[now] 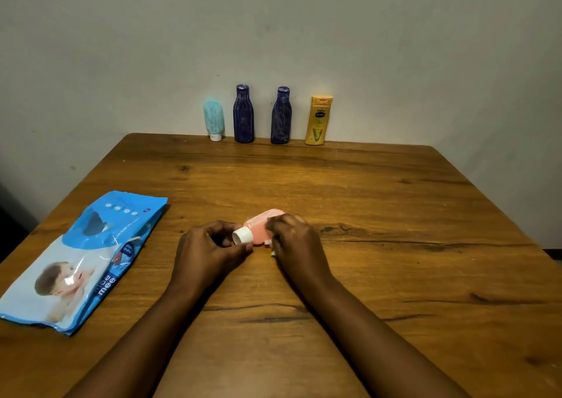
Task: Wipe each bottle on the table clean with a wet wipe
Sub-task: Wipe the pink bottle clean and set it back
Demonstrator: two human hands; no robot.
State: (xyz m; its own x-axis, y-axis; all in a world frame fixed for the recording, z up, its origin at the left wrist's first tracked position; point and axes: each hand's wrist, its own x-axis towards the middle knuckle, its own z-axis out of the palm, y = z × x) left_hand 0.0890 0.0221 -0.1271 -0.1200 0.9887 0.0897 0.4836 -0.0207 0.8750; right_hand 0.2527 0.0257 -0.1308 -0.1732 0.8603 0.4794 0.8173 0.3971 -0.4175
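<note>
A small pink bottle (261, 225) with a white cap lies tilted over the middle of the wooden table (395, 215). My left hand (209, 247) pinches its white cap. My right hand (293, 239) curls over the bottle's body, and a bit of white wet wipe (271, 247) shows under its fingers. Along the table's far edge stand a teal tube (213, 119), two dark blue bottles (243, 114) (281, 117) and a yellow lotion bottle (318, 121).
A blue pack of baby wipes (82, 260) lies flat at the table's left side. A pale wall rises directly behind the row of bottles. The table's right edge drops off near the frame's right side.
</note>
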